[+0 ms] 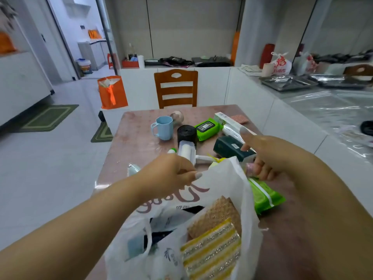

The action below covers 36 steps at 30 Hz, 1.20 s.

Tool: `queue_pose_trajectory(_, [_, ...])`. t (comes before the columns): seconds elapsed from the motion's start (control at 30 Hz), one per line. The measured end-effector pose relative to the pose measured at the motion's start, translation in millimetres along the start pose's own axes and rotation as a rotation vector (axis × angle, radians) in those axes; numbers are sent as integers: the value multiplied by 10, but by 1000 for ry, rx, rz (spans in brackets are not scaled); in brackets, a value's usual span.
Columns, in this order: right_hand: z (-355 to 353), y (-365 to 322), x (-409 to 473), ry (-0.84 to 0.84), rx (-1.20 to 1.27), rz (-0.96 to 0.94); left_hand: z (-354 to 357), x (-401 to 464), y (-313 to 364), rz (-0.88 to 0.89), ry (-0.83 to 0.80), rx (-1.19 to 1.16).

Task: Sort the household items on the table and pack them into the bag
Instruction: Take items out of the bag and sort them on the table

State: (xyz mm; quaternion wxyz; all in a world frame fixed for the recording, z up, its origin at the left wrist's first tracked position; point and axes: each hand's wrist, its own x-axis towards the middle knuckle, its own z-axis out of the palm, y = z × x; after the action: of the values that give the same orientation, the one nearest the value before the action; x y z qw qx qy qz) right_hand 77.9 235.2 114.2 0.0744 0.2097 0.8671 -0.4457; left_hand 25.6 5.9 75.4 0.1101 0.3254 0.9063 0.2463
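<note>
A white plastic bag (226,182) stands open at the table's near edge, with yellow striped sponges (212,251) and a brown scouring pad (218,215) inside. My left hand (171,172) pinches the bag's upper rim. Beyond the bag, my right hand (260,156) hovers over a dark green box (230,146), index finger and thumb extended, the other fingers curled; whether it grips anything I cannot tell. On the table lie a blue cup (163,127), a black roll (186,134), a white holder (186,151) and two green wipe packs (207,128) (266,197).
The pink table (137,138) has a wooden chair (176,87) at its far side. An orange bag (112,91) stands on the floor to the left. A white counter with metal trays (288,82) runs along the right. A white box (226,120) lies near the far right corner.
</note>
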Motion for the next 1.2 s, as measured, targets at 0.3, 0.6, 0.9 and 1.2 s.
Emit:
queue_pose_trajectory(0.3, [-423,-460,1293,50,31,-22,-600,766,-441,-267,277,-354])
queue_pose_trajectory(0.6, [135,-666,3163,-25,-18,43,-669,1616,-1368,-472,420,-465])
queue_pose_trajectory(0.9, [973,-815,4381,-89,-66,-14,-336,2105,-2059,-588,446,-531])
queue_pose_trajectory(1.2, [1452,-827,4955,-118,163,12,-109,2290,-2480,-656,432,-595])
